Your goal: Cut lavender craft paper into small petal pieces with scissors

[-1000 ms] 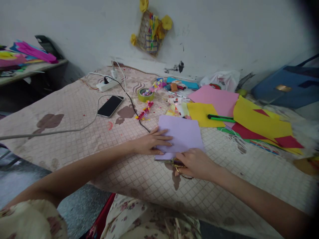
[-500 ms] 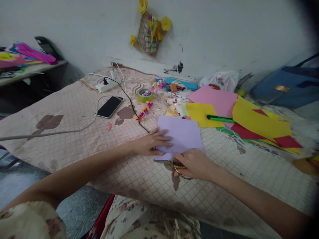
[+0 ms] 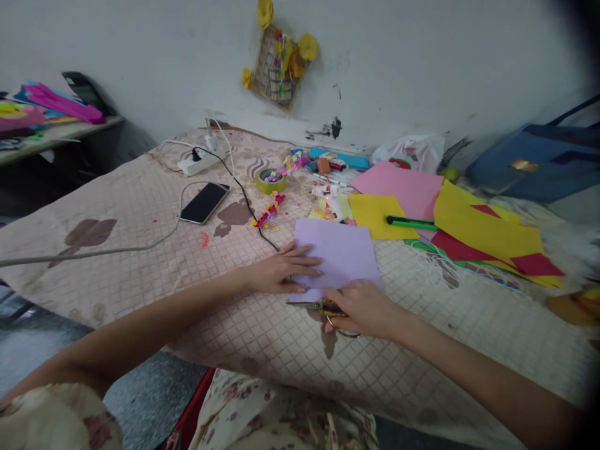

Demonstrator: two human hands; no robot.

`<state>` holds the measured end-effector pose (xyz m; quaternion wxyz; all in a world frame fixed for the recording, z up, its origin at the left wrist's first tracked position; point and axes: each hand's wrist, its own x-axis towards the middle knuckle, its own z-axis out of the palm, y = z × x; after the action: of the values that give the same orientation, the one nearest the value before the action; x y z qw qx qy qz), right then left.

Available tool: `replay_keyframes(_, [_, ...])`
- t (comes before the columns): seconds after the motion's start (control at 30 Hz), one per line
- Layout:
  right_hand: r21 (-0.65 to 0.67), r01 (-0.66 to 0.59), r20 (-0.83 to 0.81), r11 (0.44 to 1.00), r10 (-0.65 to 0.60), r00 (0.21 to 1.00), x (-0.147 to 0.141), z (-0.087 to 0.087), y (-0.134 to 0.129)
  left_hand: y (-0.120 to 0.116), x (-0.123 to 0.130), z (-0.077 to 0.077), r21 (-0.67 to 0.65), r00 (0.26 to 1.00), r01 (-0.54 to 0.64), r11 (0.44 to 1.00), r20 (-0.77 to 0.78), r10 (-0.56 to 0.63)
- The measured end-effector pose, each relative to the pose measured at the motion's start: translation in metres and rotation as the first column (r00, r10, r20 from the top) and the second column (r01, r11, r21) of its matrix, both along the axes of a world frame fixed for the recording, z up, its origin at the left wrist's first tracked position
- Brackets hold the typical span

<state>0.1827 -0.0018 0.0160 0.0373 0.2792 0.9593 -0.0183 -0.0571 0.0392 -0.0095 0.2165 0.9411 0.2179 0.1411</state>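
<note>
A sheet of light purple paper [image 3: 341,250] lies flat on the table before me. My left hand [image 3: 285,270] rests on its left side, fingers stretched out and spread across the sheet. Around the handles of a pair of scissors [image 3: 313,305] my right hand [image 3: 363,307] is closed. The blades point left along the sheet's near edge, and whether they have paper between them I cannot tell. Part of the handles is hidden by my fingers, while a gold-coloured loop shows below them.
Yellow [image 3: 379,219] and pink paper [image 3: 403,187] lie beyond, with a green and black pen-like tool [image 3: 412,223] on top. A roll of tape [image 3: 270,181], a phone [image 3: 205,203] and a power strip [image 3: 199,164] with cables are at left. A blue bag [image 3: 539,162] stands far right.
The whole view has shifted very slightly. Both hands, the scissors and the purple paper keep practically the same places relative to each other.
</note>
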Motion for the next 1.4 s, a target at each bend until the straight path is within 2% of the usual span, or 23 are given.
replay_keyframes(0.13, [0.016,-0.008,0.015,1.000,0.008,1.000,-0.001,0.002,-0.001,0.000,0.000,0.000,0.004,1.000,0.003,1.000,0.003,-0.003])
replay_keyframes(0.37, [0.046,-0.005,0.009,0.999,0.005,1.000,0.001,-0.005,-0.001,0.000,0.000,0.001,-0.002,1.000,-0.003,1.000,0.007,0.003])
replay_keyframes(0.67, [-0.024,-0.044,-0.061,0.999,0.042,0.997,0.008,0.000,-0.014,-0.001,0.000,0.002,-0.003,1.000,-0.006,1.000,-0.006,0.006])
replay_keyframes(0.73, [-0.002,0.018,-0.131,1.000,-0.018,0.991,0.020,0.000,-0.017,-0.001,-0.001,0.003,-0.018,1.000,-0.020,1.000,0.013,0.020])
replay_keyframes(0.77, [0.006,0.096,-0.183,0.995,-0.093,0.979,0.028,-0.001,-0.017,-0.002,-0.001,0.005,-0.026,0.999,-0.034,0.999,0.029,0.035])
replay_keyframes(0.8, [0.015,0.205,-0.250,0.979,-0.195,0.948,0.037,-0.001,-0.016,-0.004,0.000,0.006,-0.033,0.997,-0.053,0.998,0.050,0.055])
replay_keyframes(0.87, [-0.006,0.437,-0.361,0.899,-0.410,0.838,0.058,-0.003,-0.011,-0.008,0.006,0.011,-0.049,0.989,-0.108,0.993,0.094,0.113])
replay_keyframes(0.93, [-0.077,0.629,-0.451,0.773,-0.590,0.670,0.079,-0.006,-0.004,-0.014,0.017,0.016,-0.085,0.974,-0.180,0.980,0.122,0.190])
replay_keyframes(1.0, [-0.142,0.728,-0.512,0.671,-0.679,0.526,0.094,-0.010,0.001,-0.020,0.032,0.022,-0.103,0.949,-0.283,0.954,0.113,0.294])
replay_keyframes(1.1, [-0.208,0.777,-0.578,0.594,-0.716,0.393,0.105,-0.016,0.005,-0.028,0.053,0.026,-0.130,0.940,-0.337,0.932,0.003,0.341])
replay_keyframes(1.2, [-0.271,0.787,-0.604,0.553,-0.735,0.309,0.107,-0.021,0.007,-0.033,0.067,0.026,-0.113,0.921,-0.382,0.917,-0.134,0.367])
replay_keyframes(1.3, [-0.380,0.747,-0.606,0.546,-0.757,0.245,0.109,-0.026,0.014,-0.034,0.072,0.023,-0.094,0.905,-0.405,0.909,-0.181,0.385])
replay_keyframes(1.4, [-0.453,0.699,-0.592,0.554,-0.773,0.229,0.109,-0.028,0.028,-0.035,0.073,0.021,-0.121,0.903,-0.416,0.901,-0.176,0.393])
